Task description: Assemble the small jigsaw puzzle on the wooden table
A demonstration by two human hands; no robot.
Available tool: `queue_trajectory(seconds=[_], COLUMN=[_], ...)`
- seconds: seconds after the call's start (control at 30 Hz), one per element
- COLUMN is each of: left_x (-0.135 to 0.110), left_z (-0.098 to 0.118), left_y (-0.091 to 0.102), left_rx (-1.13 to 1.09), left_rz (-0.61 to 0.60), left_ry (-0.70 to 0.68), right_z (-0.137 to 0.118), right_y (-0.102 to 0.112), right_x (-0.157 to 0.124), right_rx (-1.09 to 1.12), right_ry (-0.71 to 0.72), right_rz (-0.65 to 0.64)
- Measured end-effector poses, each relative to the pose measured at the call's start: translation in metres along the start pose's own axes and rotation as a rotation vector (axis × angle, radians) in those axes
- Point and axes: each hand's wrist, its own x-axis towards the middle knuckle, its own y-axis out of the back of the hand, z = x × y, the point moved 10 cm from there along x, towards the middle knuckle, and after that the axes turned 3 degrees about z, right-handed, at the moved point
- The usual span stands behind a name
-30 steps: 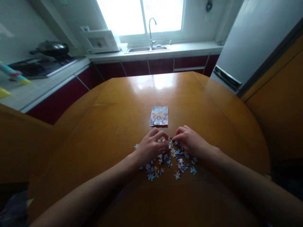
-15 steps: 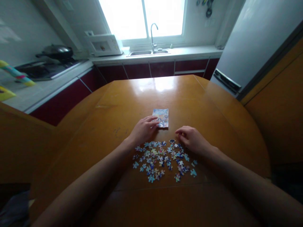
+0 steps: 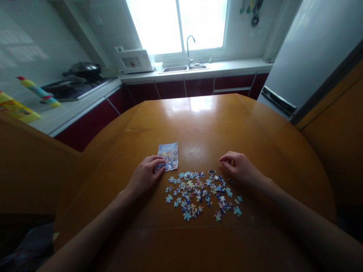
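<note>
Several small jigsaw pieces [image 3: 202, 193] lie scattered on the round wooden table [image 3: 198, 124] in front of me. A small printed picture card [image 3: 169, 155] lies flat to the left of the pile. My left hand [image 3: 145, 176] rests on the table with its fingertips on the card's near left corner, fingers extended. My right hand [image 3: 238, 169] sits at the pile's right edge, fingers curled loosely with the thumb and forefinger close together; I cannot make out a piece in them.
Behind the table runs a kitchen counter with a sink and tap [image 3: 189, 60], a white microwave [image 3: 134, 61] and a wok on a stove [image 3: 84, 70]. A grey fridge [image 3: 306, 53] stands at the right. Wooden panels flank the table.
My left hand left the pile, reached the card and slid it to the left. My right hand drew back to the pile's right edge. The view shifted slightly.
</note>
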Motion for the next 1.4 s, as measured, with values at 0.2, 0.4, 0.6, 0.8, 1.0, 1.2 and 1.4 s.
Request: queue_trajectory(seconds=[0.2,0.4,0.6,0.8,1.0,1.2,1.4], left_x=[0.003,0.003,0.006,0.040,0.091,0.082,0.040], left_z=[0.022,0.015,-0.008,0.062,0.141,0.135,0.087], left_y=[-0.016,-0.003,0.000,-0.041,-0.074,-0.040,-0.021], left_rx=[-0.053,0.004,-0.039,-0.124,-0.438,-0.483,-0.369], left_rz=[-0.095,-0.048,-0.029,-0.082,-0.095,0.013,-0.024], left_ry=[-0.071,-0.086,-0.022,-0.221,-0.401,-0.332,-0.246], right_z=[-0.001,0.006,0.011,-0.008,-0.013,0.053,0.076], right_y=[-0.008,-0.008,-0.010,-0.022,-0.027,0.020,0.067], right_x=[0.000,0.002,0.003,0.007,0.014,0.003,-0.027], right_rx=[0.004,0.011,0.025,0.034,-0.239,-0.374,-0.411], right_ry=[0.016,0.010,0.006,0.080,0.246,0.146,0.107], right_rz=[-0.050,-0.070,-0.069,-0.031,0.022,0.013,0.049])
